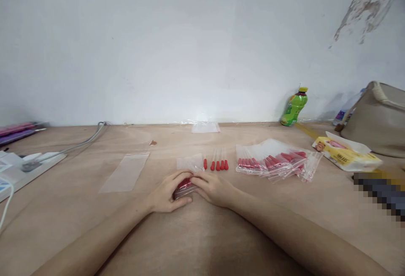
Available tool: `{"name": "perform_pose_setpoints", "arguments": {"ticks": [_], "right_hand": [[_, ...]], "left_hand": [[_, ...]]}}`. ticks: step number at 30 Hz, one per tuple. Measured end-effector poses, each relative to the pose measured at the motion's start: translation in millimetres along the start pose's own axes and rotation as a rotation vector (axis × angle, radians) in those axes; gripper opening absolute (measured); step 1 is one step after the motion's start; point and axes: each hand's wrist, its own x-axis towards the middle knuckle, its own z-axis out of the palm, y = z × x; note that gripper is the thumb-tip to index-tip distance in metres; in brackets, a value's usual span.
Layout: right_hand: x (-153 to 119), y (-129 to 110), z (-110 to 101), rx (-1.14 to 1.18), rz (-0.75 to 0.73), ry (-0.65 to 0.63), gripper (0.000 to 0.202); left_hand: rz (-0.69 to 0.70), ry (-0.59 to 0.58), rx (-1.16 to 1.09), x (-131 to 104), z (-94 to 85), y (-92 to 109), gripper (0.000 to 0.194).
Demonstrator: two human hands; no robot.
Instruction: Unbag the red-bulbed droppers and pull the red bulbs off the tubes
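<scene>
My left hand (166, 192) curls around the left side of a clear zip bag (186, 191) lying on the table, its fingertips on top and its thumb along the near edge. From the right, my right hand (213, 187) has its fingers bent and closed on the same bag. Red pieces show through the plastic between the hands, while part of the bag is covered by my fingers. Just beyond my right hand, several droppers with red bulbs (217, 166) lie in a row, their clear tubes pointing to the wall.
Filled zip bags (272, 160) overlap at right. A flat zip bag (126, 172) lies left, another bag (205, 128) by the wall. A green bottle (295, 107), yellow tissue pack (348, 153) and beige bag (373, 120) stand right; a power strip (34, 164) with cables lies left.
</scene>
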Motion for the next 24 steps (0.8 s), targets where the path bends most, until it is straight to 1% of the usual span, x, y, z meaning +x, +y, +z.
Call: {"name": "perform_pose_setpoints", "arguments": {"ticks": [3, 5, 9, 12, 13, 15, 17, 19, 24], "right_hand": [[-10.6, 6.8, -5.5, 0.010, 0.042, 0.030, 0.015], [-16.5, 12.1, -9.0, -0.032, 0.058, 0.053, 0.017], [-21.1, 18.4, -10.9, -0.040, 0.125, 0.110, 0.016], [-19.5, 17.3, -8.1, -0.009, 0.169, 0.123, 0.016], [-18.7, 16.3, -7.2, -0.006, 0.193, 0.127, 0.015], [-17.4, 14.2, -6.0, -0.002, 0.210, 0.134, 0.014], [-16.8, 12.7, -5.8, 0.007, 0.184, 0.136, 0.014], [-16.6, 12.0, -5.8, 0.017, 0.147, 0.144, 0.015], [-15.2, 13.1, -3.0, 0.027, 0.111, 0.213, 0.013]], "left_hand": [[-0.063, 0.043, -0.023, 10.9, 8.6, -1.1, 0.028], [-0.069, 0.078, -0.039, 15.0, 10.5, -1.9, 0.020], [0.003, 0.152, -0.095, 16.5, 16.8, -0.4, 0.020], [0.014, 0.207, -0.132, 18.0, 23.5, 1.2, 0.022], [-0.002, 0.219, -0.159, 19.1, 25.1, 1.8, 0.022], [-0.075, 0.231, -0.237, 21.7, 27.2, 2.7, 0.021], [-0.175, 0.238, -0.323, 23.8, 28.4, 3.1, 0.018], [-0.240, 0.237, -0.387, 24.7, 29.4, 2.7, 0.015], [-0.290, 0.225, -0.453, 24.8, 31.7, 2.6, 0.010]]}}
